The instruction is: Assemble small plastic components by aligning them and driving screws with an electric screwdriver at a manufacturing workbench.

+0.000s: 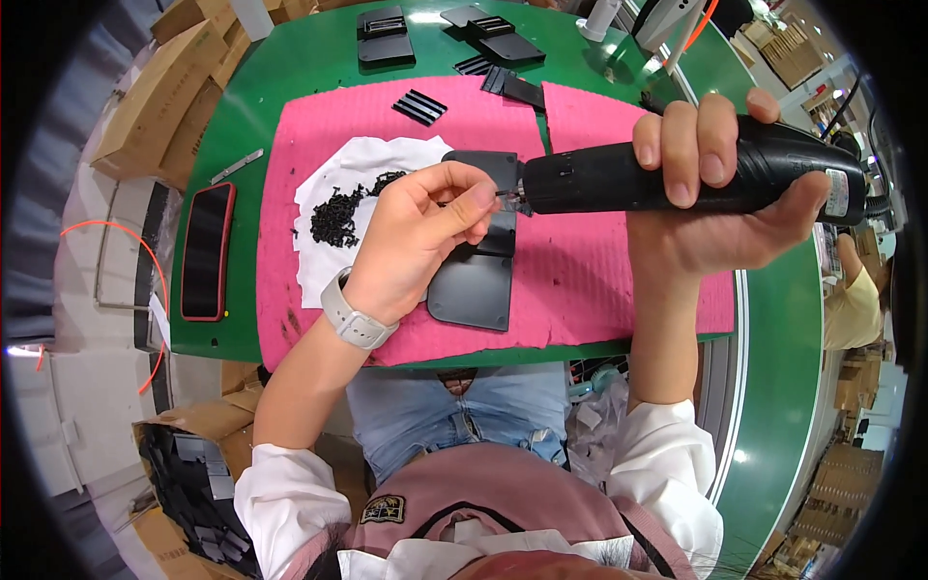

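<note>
My right hand (710, 184) grips a black electric screwdriver (599, 180), held sideways with its bit pointing left. The thumb and forefinger of my left hand (425, 222) are pinched together at the tip of the bit; whatever they hold there is too small to make out. Below both hands lies a flat black plastic part (474, 290) with rounded corners, its middle partly hidden by my left hand. Left of it, a heap of tiny black screw-like pieces (335, 218) rests on a white cloth (372, 155).
A pink foam mat (580, 290) covers part of the green table (261, 87). A phone (207, 251) and a small metal blade-like tool (237, 166) lie on the left. Farther back are a ribbed black piece (420, 107) and black stands (385, 39). Cardboard boxes (159, 97) stand beyond the table's left edge.
</note>
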`<state>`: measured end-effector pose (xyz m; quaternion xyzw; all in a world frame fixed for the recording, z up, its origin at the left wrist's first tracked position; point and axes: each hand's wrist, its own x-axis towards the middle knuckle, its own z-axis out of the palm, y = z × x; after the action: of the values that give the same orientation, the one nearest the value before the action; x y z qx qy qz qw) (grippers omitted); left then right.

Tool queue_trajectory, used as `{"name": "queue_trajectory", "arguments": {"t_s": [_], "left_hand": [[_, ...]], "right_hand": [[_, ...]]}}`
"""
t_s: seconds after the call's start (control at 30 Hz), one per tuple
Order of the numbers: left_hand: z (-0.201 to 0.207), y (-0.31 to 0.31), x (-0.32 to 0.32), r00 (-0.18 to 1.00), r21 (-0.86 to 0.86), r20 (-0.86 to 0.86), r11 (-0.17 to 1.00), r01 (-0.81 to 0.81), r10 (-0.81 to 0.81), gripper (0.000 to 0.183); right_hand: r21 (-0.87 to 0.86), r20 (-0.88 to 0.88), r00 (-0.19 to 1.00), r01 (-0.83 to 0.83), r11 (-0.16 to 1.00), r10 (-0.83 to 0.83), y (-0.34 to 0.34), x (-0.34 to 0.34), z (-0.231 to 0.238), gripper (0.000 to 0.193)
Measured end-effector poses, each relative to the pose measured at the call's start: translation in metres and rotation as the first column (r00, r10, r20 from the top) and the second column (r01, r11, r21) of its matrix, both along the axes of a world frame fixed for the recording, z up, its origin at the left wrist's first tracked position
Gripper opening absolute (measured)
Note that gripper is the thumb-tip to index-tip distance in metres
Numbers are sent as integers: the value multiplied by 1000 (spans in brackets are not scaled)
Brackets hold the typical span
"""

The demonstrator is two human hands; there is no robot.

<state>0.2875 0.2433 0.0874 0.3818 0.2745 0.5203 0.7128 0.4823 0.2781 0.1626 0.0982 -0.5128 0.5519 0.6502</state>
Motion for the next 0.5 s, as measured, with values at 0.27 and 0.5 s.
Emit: {"name": "queue_trajectory", "arguments": {"t_s": [0.27,0.5], "left_hand": [[2,-1,-1,1000,-62,10,998,-10,10,21],[6,-5,-5,997,152,-78,988,25,-13,28]], "right_hand": [[177,86,996,-34,984,19,-3,-4,0,61],[-75,16,996,-90,993,92,0,8,4,53]]}}
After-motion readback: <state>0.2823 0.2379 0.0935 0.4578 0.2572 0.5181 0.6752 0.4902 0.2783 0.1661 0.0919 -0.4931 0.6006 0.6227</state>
